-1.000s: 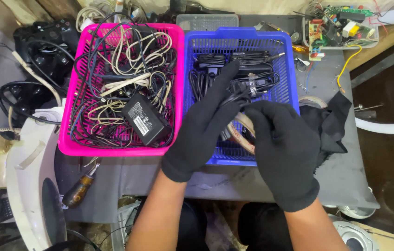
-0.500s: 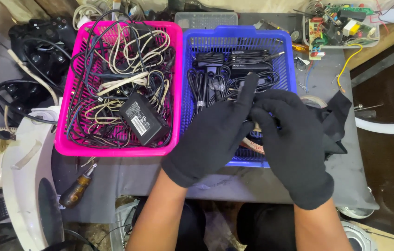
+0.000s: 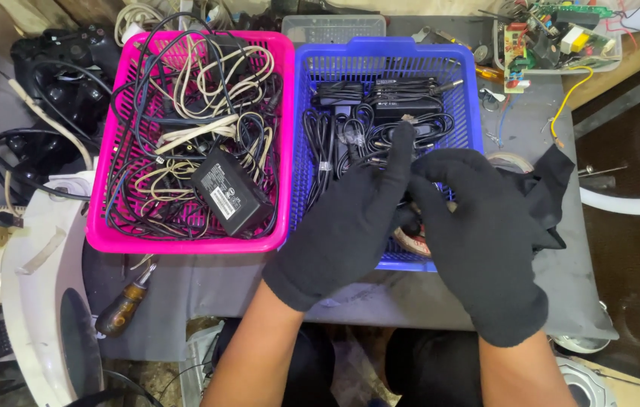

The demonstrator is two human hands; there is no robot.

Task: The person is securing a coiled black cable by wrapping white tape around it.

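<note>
Head view
Left hand: black glove, over the near edge of the blue basket, fingers together and stretched out, forefinger on the black cables.
Right hand: black glove, touching the left hand; fingers curled, whether they grip anything I cannot tell.
Blue basket: middle of the table, far side.
Pink basket: just left of it, with cables and a black adapter.
Screwdriver: near left edge.
Circuit board: far right corner.
</note>
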